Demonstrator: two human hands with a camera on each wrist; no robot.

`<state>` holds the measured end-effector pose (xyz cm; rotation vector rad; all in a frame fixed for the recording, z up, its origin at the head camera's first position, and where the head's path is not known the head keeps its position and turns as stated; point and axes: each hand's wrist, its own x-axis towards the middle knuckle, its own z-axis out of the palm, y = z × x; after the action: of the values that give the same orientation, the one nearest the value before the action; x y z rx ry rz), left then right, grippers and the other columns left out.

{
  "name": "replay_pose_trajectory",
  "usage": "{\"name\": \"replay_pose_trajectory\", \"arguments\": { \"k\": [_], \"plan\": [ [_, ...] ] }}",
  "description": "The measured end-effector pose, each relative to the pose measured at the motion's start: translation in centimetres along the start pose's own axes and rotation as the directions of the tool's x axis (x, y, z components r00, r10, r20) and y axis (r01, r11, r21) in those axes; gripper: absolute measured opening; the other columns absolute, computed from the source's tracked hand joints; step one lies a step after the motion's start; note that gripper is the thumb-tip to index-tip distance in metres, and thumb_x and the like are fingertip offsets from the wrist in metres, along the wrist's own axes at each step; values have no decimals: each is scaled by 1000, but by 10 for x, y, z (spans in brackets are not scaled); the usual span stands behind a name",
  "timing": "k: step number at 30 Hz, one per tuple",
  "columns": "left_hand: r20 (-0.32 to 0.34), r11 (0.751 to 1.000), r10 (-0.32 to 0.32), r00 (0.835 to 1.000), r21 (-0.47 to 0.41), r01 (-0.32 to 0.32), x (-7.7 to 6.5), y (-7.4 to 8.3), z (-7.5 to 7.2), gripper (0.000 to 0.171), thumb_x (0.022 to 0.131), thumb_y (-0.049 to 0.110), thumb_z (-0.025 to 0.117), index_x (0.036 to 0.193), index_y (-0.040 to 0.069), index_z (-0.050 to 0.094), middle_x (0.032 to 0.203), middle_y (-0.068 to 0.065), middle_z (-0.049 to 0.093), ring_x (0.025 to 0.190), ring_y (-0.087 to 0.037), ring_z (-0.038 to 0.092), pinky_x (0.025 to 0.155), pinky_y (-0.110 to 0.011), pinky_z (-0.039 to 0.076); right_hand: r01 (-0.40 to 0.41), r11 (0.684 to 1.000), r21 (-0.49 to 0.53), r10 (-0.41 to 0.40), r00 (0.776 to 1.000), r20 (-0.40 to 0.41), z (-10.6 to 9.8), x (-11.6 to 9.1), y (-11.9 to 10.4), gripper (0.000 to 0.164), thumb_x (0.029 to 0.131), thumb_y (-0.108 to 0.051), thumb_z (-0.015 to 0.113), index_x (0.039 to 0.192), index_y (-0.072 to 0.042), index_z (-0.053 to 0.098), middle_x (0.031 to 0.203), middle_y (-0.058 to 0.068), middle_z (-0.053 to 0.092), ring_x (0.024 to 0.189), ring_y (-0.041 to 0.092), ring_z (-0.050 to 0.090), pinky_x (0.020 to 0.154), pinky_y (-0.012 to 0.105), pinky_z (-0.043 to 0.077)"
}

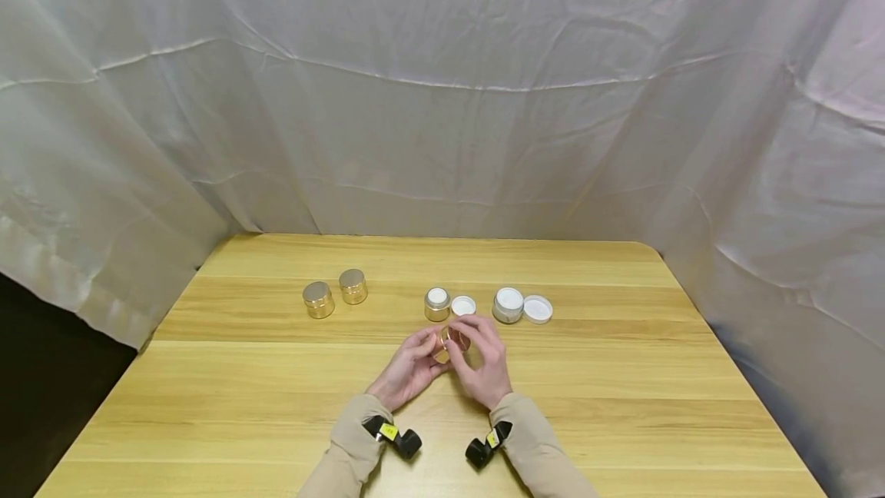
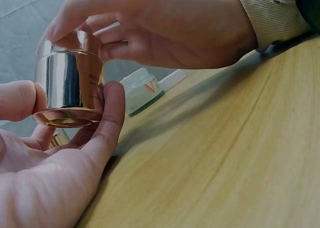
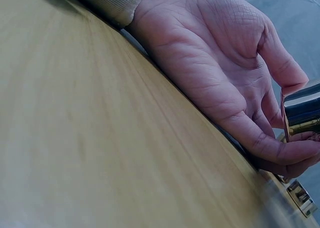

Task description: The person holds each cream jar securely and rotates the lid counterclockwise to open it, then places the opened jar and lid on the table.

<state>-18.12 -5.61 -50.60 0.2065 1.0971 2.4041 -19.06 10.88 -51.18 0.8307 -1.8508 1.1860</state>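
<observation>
My left hand (image 1: 408, 373) grips a shiny gold cosmetic jar (image 2: 69, 85) round its sides, thumb on one side and fingers on the other. Dark lettering shows on the jar's side, and a thin seam marks off its gold lid (image 2: 80, 40). From the right, my right hand (image 1: 487, 366) reaches over and holds the lid with its fingertips. Both hands are close together at the middle of the table. In the right wrist view the jar is cut off at the edge, and the left hand's palm is seen from the side.
Beyond the hands stand an uncovered gold jar (image 1: 437, 312) and a frosted jar (image 1: 508, 313), with white-lined lids (image 1: 463, 305) (image 1: 538, 309) beside them. Farther left are two lidded gold jars (image 1: 318, 301) (image 1: 353, 287). Grey cloth (image 1: 442, 137) hangs behind the wooden table (image 1: 622, 375).
</observation>
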Motion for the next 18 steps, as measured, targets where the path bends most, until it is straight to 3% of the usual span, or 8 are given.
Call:
{"name": "replay_pose_trajectory", "arguments": {
  "k": [4, 8, 14, 18],
  "plan": [
    [2, 1000, 2, 1000, 9, -2, 0, 0, 0, 24, 105, 13, 45, 126, 13, 56, 122, 4, 63, 112, -9, 62, 103, -30, 54, 23, 999, 36, -24, 1000, 2, 0, 0, 1, 35, 74, 7, 71, 109, 8, 70, 109, 26, 66, 102, 36, 60, 101, 28, 50],
    [20, 1000, 9, 1000, 9, -9, 1, 0, 0, 28, 106, 15, 45, 132, 9, 52, 124, 4, 64, 115, -10, 62, 104, -31, 54, -14, 1000, 6, 14, 1000, -11, 0, -1, 1, 36, 75, 3, 73, 111, 7, 69, 112, 26, 64, 105, 36, 60, 106, 26, 48],
    [42, 1000, 13, 999, 5, -13, 1, 0, -2, 27, 107, 15, 43, 132, 12, 52, 123, 4, 63, 115, -9, 63, 105, -31, 54, -22, 1000, -6, 22, 999, -39, 1, -1, 3, 37, 70, 3, 82, 106, 7, 71, 106, 25, 64, 97, 35, 62, 100, 20, 50],
    [45, 1000, 15, 999, 3, -15, 1, 0, -1, 24, 107, 13, 42, 127, 14, 54, 123, 4, 62, 112, -8, 63, 103, -29, 54, 10, 1000, 29, -10, 1000, -22, 2, -1, 3, 36, 70, 8, 79, 105, 8, 71, 105, 27, 65, 97, 35, 62, 100, 19, 51]
  ]
}}
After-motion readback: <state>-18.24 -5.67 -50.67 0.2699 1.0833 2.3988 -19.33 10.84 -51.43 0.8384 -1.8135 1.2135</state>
